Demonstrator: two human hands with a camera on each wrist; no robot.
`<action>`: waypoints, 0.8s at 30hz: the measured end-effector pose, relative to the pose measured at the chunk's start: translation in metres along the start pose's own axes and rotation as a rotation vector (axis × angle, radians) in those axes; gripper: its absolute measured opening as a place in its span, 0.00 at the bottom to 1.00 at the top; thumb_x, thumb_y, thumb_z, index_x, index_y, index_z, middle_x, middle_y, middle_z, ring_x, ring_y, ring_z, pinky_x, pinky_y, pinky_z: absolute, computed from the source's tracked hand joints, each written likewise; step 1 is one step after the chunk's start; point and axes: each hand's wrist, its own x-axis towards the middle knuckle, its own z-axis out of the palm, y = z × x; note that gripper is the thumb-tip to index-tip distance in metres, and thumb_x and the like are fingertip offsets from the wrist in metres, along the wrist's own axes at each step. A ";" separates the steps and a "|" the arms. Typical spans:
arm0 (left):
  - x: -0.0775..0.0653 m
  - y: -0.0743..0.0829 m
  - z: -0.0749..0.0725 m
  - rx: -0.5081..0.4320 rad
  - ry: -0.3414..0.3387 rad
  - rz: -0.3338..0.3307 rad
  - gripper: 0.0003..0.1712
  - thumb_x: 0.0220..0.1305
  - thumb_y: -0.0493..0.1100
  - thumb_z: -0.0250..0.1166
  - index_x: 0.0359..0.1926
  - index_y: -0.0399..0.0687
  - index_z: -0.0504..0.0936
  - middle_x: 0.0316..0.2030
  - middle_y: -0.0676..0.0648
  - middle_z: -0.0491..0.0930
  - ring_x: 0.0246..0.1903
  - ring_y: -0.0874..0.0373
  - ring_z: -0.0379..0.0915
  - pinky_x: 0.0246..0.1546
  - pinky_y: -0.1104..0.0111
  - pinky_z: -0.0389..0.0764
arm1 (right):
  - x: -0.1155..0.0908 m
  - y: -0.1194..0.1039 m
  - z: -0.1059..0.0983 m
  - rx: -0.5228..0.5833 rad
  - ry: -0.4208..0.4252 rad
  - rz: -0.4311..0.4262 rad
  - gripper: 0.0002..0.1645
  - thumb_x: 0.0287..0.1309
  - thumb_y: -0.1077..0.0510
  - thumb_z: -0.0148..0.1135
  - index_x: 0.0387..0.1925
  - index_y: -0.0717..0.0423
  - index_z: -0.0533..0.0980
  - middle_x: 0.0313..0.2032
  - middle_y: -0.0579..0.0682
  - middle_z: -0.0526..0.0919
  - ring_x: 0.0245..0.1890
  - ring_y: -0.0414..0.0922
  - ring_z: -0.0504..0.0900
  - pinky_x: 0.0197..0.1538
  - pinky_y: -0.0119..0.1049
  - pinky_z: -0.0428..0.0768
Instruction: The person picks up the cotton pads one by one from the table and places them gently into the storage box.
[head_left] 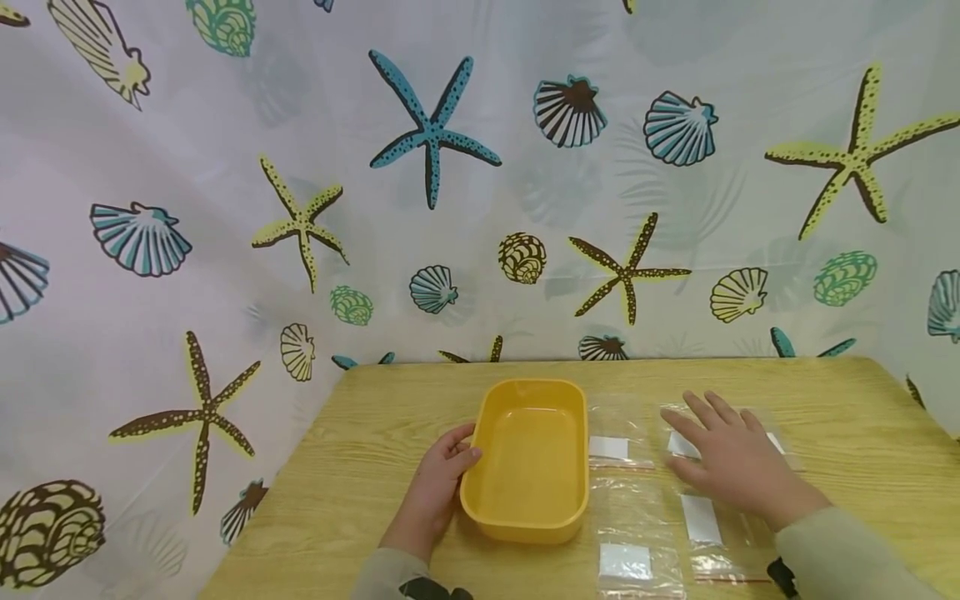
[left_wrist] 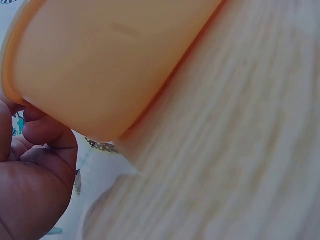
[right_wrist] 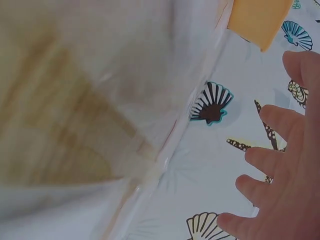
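A yellow plastic tub with rounded corners stands on the table, nothing inside it. My left hand grips its left rim, thumb over the edge and fingers against the outer wall. In the left wrist view the tub's side fills the upper left, beside the curled fingers. My right hand is spread flat, palm down, over the clear zip bags on the right, holding nothing. It partly covers the upper right bag and its white label. The right wrist view shows its fingers straight and apart.
Two more clear zip bags with white labels lie right of the tub, an upper one and a lower one. Below them is a wood-grain table. A curtain printed with shells and starfish hangs behind its far edge and along the left.
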 end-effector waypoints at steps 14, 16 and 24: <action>0.001 -0.007 -0.002 -0.018 -0.011 0.002 0.30 0.72 0.38 0.62 0.71 0.39 0.68 0.43 0.43 0.73 0.38 0.56 0.76 0.38 0.67 0.82 | 0.044 -0.019 0.010 0.046 -0.113 -0.032 0.39 0.70 0.35 0.54 0.75 0.46 0.66 0.75 0.64 0.58 0.73 0.68 0.54 0.64 0.74 0.56; 0.001 -0.006 -0.003 -0.018 -0.011 0.002 0.30 0.72 0.38 0.62 0.71 0.39 0.67 0.42 0.44 0.72 0.38 0.57 0.75 0.38 0.67 0.82 | 0.049 -0.020 0.012 0.068 -0.146 -0.027 0.39 0.70 0.34 0.54 0.75 0.46 0.65 0.75 0.64 0.58 0.73 0.68 0.54 0.64 0.74 0.55; -0.001 -0.002 -0.003 -0.010 -0.011 -0.007 0.30 0.71 0.39 0.63 0.71 0.40 0.67 0.42 0.44 0.71 0.37 0.57 0.74 0.36 0.68 0.82 | 0.061 -0.020 0.022 0.110 -0.236 0.016 0.41 0.69 0.32 0.52 0.76 0.46 0.64 0.75 0.63 0.58 0.73 0.69 0.53 0.65 0.75 0.53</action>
